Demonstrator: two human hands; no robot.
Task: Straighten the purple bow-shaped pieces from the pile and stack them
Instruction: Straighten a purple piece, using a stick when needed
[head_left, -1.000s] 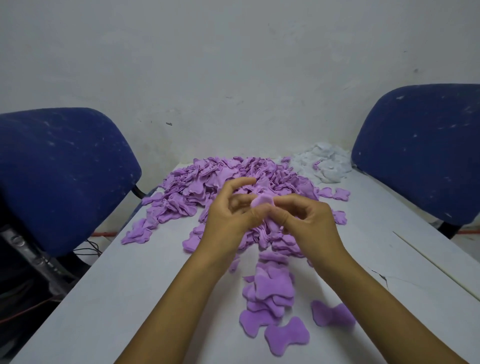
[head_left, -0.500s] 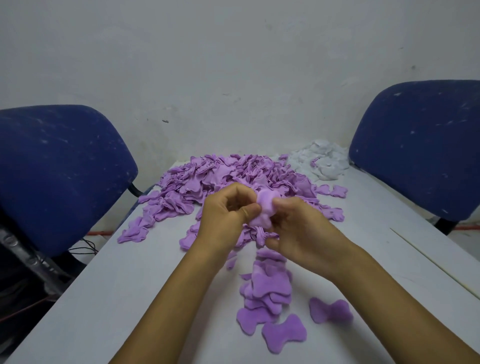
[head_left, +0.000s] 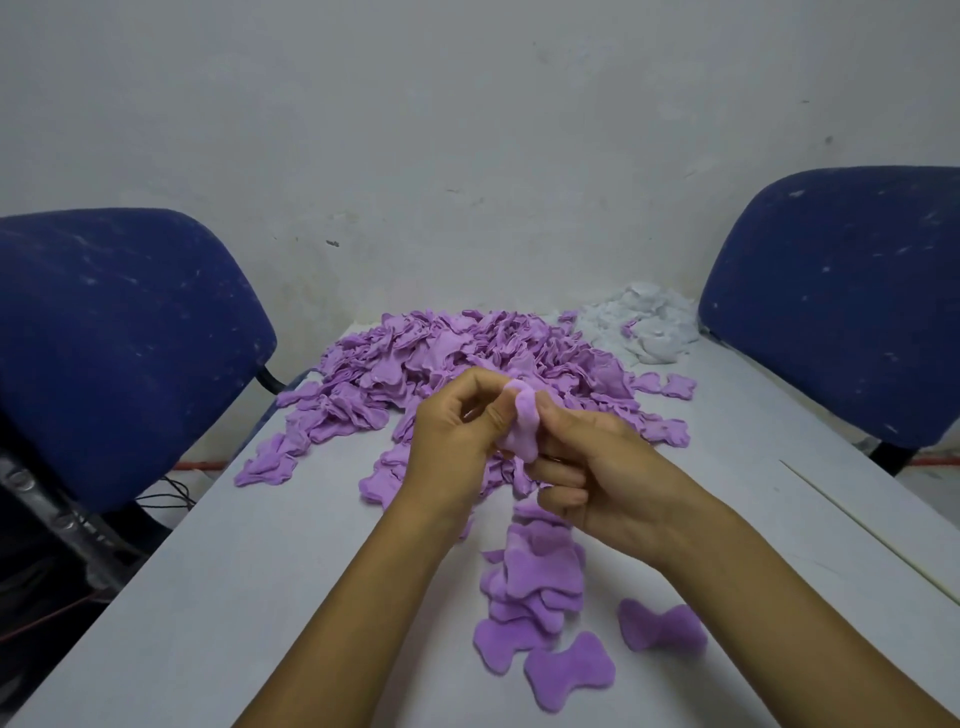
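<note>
Now I see left hand (head_left: 457, 441) and right hand (head_left: 597, 483) pinching one purple bow piece (head_left: 522, 428) between them, above worktop (head_left: 234, 597). Piece looks creased, hard to tell. Pile (head_left: 467, 358) behind, stack (head_left: 535, 582) below.

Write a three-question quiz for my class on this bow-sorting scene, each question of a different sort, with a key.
1. True or false: both hands pinch one purple piece above the table.
2. The white heap lies: A) near edge B) far right of the purple pile C) on a chair.
3. Fill in: the stack lies ____ the right hand than the pile does to the wall.

Key: 1 true; 2 B; 3 nearer the person, beneath.
</note>
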